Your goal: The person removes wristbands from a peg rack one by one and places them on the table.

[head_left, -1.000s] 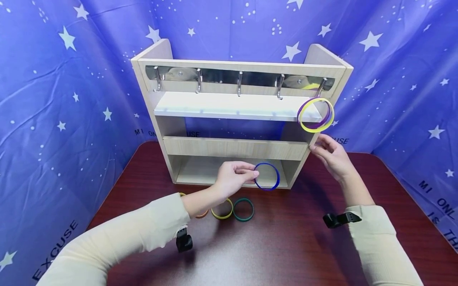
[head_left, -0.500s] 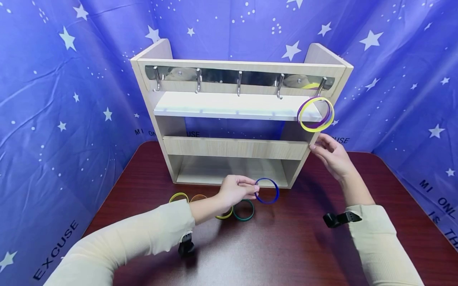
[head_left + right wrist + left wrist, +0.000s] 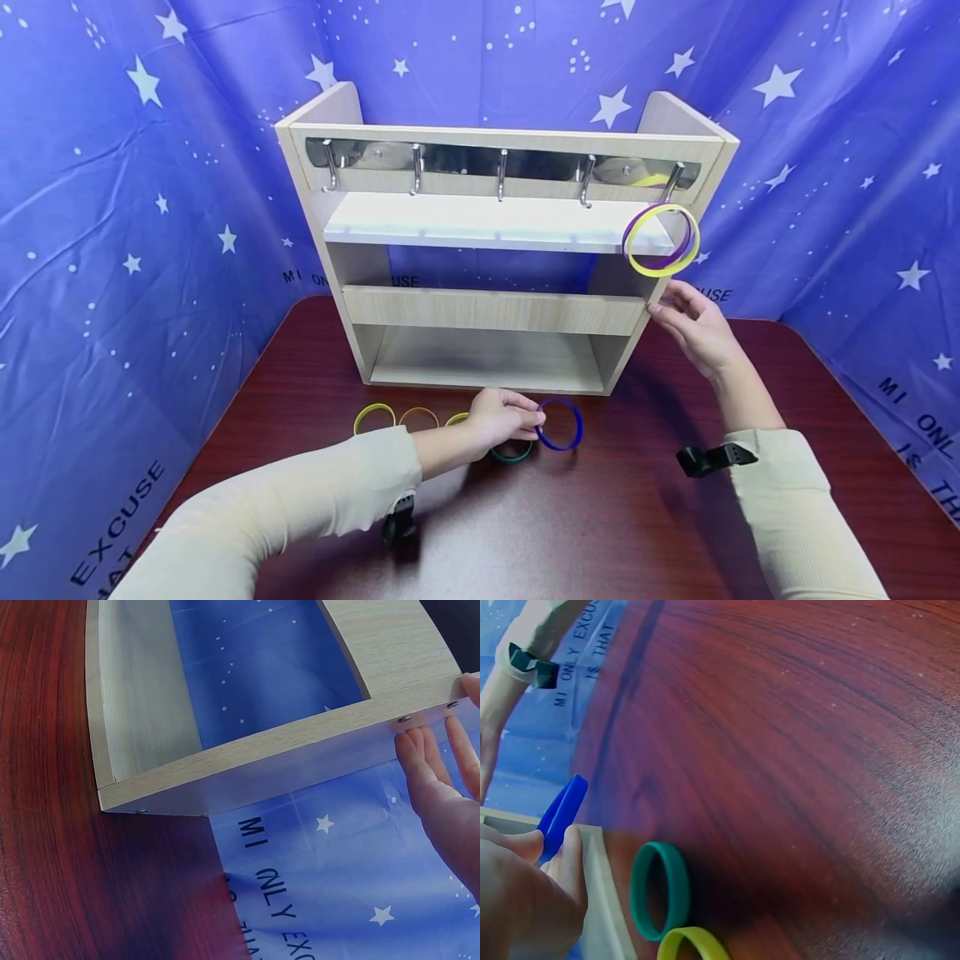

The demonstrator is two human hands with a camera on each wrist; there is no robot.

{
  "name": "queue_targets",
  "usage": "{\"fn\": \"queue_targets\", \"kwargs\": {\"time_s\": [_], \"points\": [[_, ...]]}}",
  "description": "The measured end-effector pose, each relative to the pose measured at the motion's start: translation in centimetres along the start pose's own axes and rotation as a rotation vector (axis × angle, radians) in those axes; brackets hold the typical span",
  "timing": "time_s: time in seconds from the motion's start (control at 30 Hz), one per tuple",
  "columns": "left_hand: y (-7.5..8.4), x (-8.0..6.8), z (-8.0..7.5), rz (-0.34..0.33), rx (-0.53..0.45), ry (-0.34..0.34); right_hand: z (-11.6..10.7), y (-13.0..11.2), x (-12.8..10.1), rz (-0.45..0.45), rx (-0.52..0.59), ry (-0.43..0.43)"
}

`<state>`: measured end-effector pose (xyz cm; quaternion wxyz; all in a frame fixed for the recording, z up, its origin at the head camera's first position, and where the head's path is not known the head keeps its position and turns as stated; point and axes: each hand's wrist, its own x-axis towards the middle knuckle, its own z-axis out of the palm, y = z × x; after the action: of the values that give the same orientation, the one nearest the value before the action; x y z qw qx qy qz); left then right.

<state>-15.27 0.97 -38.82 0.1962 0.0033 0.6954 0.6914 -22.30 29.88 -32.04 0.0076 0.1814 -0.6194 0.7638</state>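
My left hand (image 3: pixel 495 419) pinches a blue silicone wristband (image 3: pixel 579 427) between thumb and fingers, low over the table in front of the wooden shelf unit (image 3: pixel 495 310). In the left wrist view a green wristband (image 3: pixel 678 889) lies on the table close by, with part of a yellow wristband (image 3: pixel 694 934) beside it. My right hand (image 3: pixel 697 333) touches the unit's right side panel, fingers against its outer face and thumb at the front edge. From the rightmost hook (image 3: pixel 673 179) hang a yellow wristband (image 3: pixel 656 272) and a purple wristband (image 3: pixel 626 240).
Another yellow wristband (image 3: pixel 373 407) and an orange wristband (image 3: pixel 418 409) lie on the table (image 3: pixel 600 517), partly behind my left forearm. A metal hook rail (image 3: pixel 459 158) runs across the unit's top. Star-patterned blue cloth (image 3: pixel 465 50) surrounds the table.
My left hand has lowered the blue wristband from before the bottom shelf toward the tabletop, now partly covering the green wristband in the head view. My right hand has stayed put.
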Motion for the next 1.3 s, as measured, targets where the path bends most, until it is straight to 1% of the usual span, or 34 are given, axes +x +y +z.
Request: {"fn": "queue_targets", "kwargs": {"time_s": [0.13, 0.3, 0.5, 0.63, 0.8, 0.93, 1.07, 1.2, 1.3], "points": [[-0.7, 0.0, 0.5, -0.02, 0.031, 0.015, -0.1, 0.0, 0.0, 0.003, -0.004, 0.002], [-1.3, 0.2, 1.1, -0.042, 0.074, 0.051, -0.1, 0.0, 0.0, -0.002, 0.001, -0.003], [-2.0, 0.7, 1.6, -0.049, 0.096, 0.082, 0.1, 0.0, 0.3, 0.013, -0.029, 0.009], [-2.3, 0.5, 2.0, -0.02, 0.165, 0.093, 0.2, 0.0, 0.1, 0.03, -0.054, 0.023], [-1.7, -0.3, 2.4, 0.026, 0.32, 0.096, 0.1, -0.2, -0.1, 0.033, -0.064, 0.026], [-1.3, -0.5, 2.4, 0.08, 0.43, 0.106, 0.1, -0.2, -0.2, 0.028, -0.053, 0.03], [-1.0, -0.4, 1.9, 0.112, 0.498, 0.137, 0.3, -0.1, -0.1, 0.026, -0.052, 0.033], [-0.8, -0.2, 1.4, 0.109, 0.511, 0.14, 0.3, -0.1, -0.2, 0.029, -0.058, 0.033], [-0.7, -0.2, 1.1, 0.097, 0.48, 0.122, 0.3, -0.1, -0.2, 0.025, -0.047, 0.032]]}}
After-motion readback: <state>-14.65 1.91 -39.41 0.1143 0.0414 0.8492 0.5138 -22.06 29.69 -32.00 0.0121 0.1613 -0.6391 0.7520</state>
